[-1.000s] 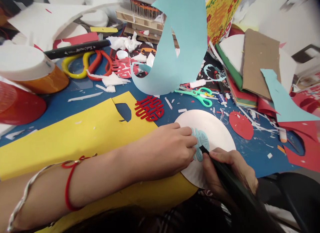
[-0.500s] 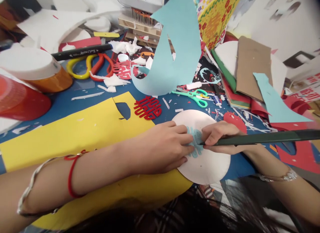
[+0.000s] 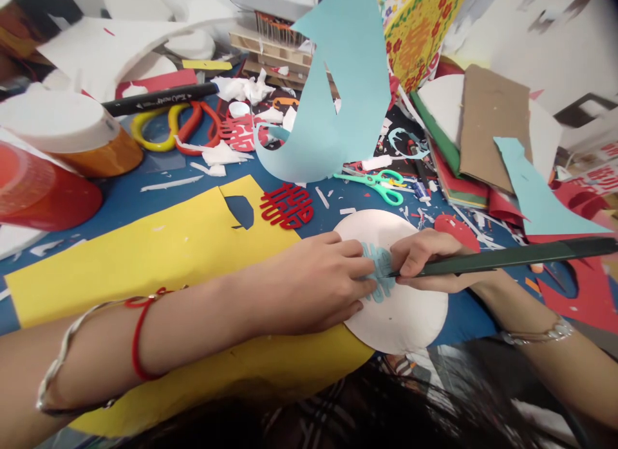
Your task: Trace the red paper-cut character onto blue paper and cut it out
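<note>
My left hand (image 3: 313,285) lies over a white paper disc (image 3: 400,311), its fingertips pressed on a small light-blue paper cutout (image 3: 379,275) glued or laid on the disc. My right hand (image 3: 434,259) is closed round a long dark green marker (image 3: 512,257) held nearly flat, its tip touching the blue cutout. The disc rests on a blue table (image 3: 140,198), overlapping a large yellow sheet (image 3: 159,256). A red paper cutout (image 3: 287,206) lies just beyond my left hand.
Teal scissors (image 3: 379,182) and a curled light-blue paper scrap (image 3: 338,108) lie behind the disc. Yellow and red scissors (image 3: 168,124), a black marker (image 3: 159,98), an orange tub with white lid (image 3: 72,137), stacked coloured paper (image 3: 463,172) and red scraps (image 3: 584,288) crowd the table.
A second ago the marker pointed toward me with my right hand below the disc; my right hand has swung to the right side and the marker now lies almost level. Little change in the last half second.
</note>
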`<state>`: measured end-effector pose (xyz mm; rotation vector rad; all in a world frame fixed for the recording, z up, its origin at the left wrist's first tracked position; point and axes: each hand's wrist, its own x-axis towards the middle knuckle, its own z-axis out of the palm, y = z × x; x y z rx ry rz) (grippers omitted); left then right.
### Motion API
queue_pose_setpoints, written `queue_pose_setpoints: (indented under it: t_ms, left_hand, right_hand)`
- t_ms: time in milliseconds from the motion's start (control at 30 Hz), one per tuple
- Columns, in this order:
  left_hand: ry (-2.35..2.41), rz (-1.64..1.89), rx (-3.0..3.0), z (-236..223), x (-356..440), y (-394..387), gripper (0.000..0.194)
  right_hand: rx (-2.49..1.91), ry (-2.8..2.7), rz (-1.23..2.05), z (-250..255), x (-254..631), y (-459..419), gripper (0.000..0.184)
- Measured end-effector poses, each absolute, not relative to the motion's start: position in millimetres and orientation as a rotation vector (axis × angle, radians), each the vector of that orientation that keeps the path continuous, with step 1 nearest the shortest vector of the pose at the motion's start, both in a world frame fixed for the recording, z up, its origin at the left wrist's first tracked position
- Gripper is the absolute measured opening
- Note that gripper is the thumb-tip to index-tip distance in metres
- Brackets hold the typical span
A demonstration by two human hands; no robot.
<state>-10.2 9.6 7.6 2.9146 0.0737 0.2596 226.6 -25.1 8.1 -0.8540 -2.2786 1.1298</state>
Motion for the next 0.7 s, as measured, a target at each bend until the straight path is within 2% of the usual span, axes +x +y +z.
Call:
queue_pose_setpoints:
  t_ms: [533,700]
  left_hand:
    - [0.067,0.256,2.917,7.9,-10.2,9.9,0.023]
    - [0.071,0.256,2.914,7.4,-10.3,9.0,0.023]
  right_hand:
    - [-0.928,-2.251,1.184,6.7,231.0,-25.0,0.009]
    - [-1.011,-2.018,1.208,4.2,229.4,-25.1,0.013]
